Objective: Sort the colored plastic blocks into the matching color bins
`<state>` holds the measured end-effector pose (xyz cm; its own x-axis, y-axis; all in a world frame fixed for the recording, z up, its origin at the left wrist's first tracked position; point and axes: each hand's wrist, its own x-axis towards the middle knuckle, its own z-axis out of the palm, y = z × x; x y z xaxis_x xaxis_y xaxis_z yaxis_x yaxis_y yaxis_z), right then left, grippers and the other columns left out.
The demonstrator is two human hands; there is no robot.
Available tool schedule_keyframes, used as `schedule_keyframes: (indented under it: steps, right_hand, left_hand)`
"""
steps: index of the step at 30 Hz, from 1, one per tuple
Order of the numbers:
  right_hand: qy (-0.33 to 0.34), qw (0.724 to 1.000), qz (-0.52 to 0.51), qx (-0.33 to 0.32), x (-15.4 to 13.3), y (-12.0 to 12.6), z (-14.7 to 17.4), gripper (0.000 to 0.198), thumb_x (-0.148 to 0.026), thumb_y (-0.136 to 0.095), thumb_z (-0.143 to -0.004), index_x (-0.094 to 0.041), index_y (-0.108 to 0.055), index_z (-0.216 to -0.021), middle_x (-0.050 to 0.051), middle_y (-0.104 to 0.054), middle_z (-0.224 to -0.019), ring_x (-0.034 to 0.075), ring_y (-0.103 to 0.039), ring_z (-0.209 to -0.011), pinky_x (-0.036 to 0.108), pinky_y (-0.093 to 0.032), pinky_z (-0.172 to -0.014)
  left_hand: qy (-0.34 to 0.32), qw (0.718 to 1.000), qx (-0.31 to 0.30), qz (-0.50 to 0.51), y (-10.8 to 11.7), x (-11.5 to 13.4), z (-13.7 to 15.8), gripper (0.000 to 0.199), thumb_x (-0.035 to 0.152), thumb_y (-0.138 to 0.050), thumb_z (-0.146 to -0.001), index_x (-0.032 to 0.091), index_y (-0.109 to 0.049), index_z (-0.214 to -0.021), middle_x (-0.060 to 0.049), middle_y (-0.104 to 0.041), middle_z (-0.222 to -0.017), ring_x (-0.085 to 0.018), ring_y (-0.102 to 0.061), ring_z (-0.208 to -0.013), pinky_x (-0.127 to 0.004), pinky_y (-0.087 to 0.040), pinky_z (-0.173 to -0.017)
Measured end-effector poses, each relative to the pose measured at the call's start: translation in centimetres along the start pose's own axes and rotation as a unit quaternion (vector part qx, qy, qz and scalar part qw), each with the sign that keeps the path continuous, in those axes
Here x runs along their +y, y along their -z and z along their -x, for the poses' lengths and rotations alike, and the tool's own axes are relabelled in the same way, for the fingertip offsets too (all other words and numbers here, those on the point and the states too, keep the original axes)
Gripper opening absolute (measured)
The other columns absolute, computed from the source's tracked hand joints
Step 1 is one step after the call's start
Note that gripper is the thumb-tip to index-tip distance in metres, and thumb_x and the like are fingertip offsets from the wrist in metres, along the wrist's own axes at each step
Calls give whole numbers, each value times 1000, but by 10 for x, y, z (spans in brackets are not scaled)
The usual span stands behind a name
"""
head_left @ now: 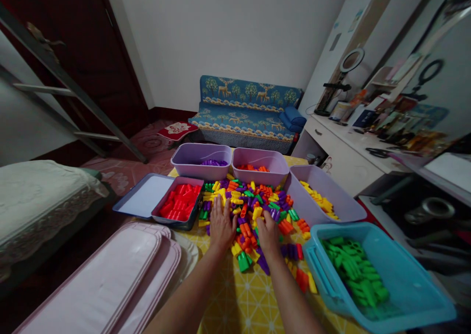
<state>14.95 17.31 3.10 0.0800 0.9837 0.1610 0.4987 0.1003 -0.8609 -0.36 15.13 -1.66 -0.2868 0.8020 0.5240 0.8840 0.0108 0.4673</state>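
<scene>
A mixed pile of plastic building pieces in yellow, purple, orange and green spreads over the middle of the table. On its left side my left hand lies flat, fingers stretched out over the pieces. My right hand is at the pile's middle, its fingers closed at a yellow plastic piece. Around the pile stand containers: a box of red pieces, a bin with purple pieces, a bin with orange pieces, a bin with yellow pieces and a turquoise bin with green pieces.
Pale pink lids are stacked at the table's left front. The table has a yellow patterned cloth. Beyond it is a blue sofa. A cluttered white desk stands at the right, a ladder and a bed at the left.
</scene>
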Motion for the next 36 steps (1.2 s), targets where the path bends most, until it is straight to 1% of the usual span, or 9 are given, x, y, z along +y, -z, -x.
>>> schedule_keyframes:
  steps: [2,5,7,13,19,26,29,32,36]
  right_hand:
    - [-75,991,-108,-14,-1,-1,-3,27,-43,-46,-71,-23,-62,-80,-1,-63,-65,18,-56,-62,28,-43,-55]
    - [-188,940,-281,-44,-4,-2,-9,27,-42,-53,-62,-21,-60,-79,0,-64,-63,17,-56,-56,25,-39,-45]
    - [-222,914,-335,-55,-7,-1,-11,29,-40,-57,-58,-20,-60,-78,1,-66,-66,16,-55,-53,23,-34,-41]
    - [-208,914,-344,-48,-12,0,-13,44,-41,-64,-55,-20,-64,-93,-2,-65,-68,11,-49,-48,19,-25,-37]
    - [-189,924,-327,-66,-9,1,-11,44,-57,-71,-61,-19,-61,-81,-7,-53,-54,7,-37,-40,19,-20,-37]
    - [-175,941,-289,23,-9,5,-10,48,-64,-76,-58,-20,-57,-69,-9,-42,-44,7,-32,-37,22,-20,-34]
    - [-213,915,-341,28,-9,8,-14,48,-64,-75,-59,-21,-53,-66,-9,-45,-46,5,-31,-35,19,-20,-31]
    - [-231,862,-441,97,-15,19,-28,38,-46,-79,-60,-20,-53,-70,-8,-52,-53,6,-42,-40,16,-30,-32]
    - [-172,809,-523,205,-29,50,-62,28,-16,-72,-59,-20,-50,-77,-7,-59,-73,8,-62,-68,19,-55,-62]
  left_hand:
    - [-1,1000,3,0,-1,-1,0,56,33,-50,-92,18,-38,-145,-17,-24,-159,-33,-19,-148,-54,-34,-113]
    - [-5,1000,7,0,-2,-2,1,55,32,-50,-92,17,-39,-144,-18,-24,-159,-34,-19,-148,-54,-35,-112]
    - [-5,1000,6,2,-3,-2,1,54,33,-49,-92,17,-40,-143,-19,-24,-158,-34,-19,-148,-54,-34,-112]
    - [-3,1000,5,2,-2,-2,0,54,33,-50,-92,16,-40,-143,-18,-24,-158,-33,-19,-148,-54,-33,-113]
    - [1,1000,1,-10,-1,0,0,54,32,-51,-92,16,-41,-143,-17,-22,-160,-33,-19,-148,-52,-34,-113]
    - [1,1000,3,-3,0,0,0,54,30,-52,-91,17,-41,-143,-16,-24,-159,-33,-21,-148,-53,-34,-113]
    - [2,1000,-2,-5,-1,-1,1,55,30,-52,-91,17,-41,-143,-17,-24,-159,-33,-21,-148,-53,-34,-113]
    - [3,1000,-7,-8,-1,-1,1,56,30,-52,-91,17,-40,-144,-17,-24,-159,-34,-21,-147,-54,-35,-112]
    - [2,1000,-6,-7,-2,-2,1,56,30,-52,-91,18,-39,-144,-18,-25,-158,-34,-21,-147,-54,-35,-112]
